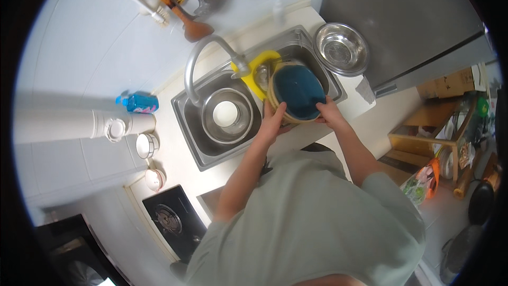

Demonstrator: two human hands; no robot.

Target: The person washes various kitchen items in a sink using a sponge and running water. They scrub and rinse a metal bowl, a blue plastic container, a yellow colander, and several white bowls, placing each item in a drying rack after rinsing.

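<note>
Both of my hands grip a dish with a blue inside [298, 90] and a cream outer rim, over the right basin of the steel double sink [335, 87]. My left hand [274, 121] has its thumb on the near left rim; my right hand [331, 113] holds the near right side. Other ware seems to sit right under the dish, but I cannot tell how many pieces. Behind it are a yellow colander or basin [254, 81] and a small clear or metal vessel [262, 74]. In the left basin, a steel bowl [206, 117] holds a white bowl [225, 113].
The faucet [191, 67] arches over the sink. A steel basin [341, 49] stands on the right counter beside a grey fridge [397, 20]. Leftward are a blue soap bottle [143, 103], two small bowls [147, 145] and a gas stove [174, 222]. Utensils hang above, including a wooden-handled ladle [170, 4].
</note>
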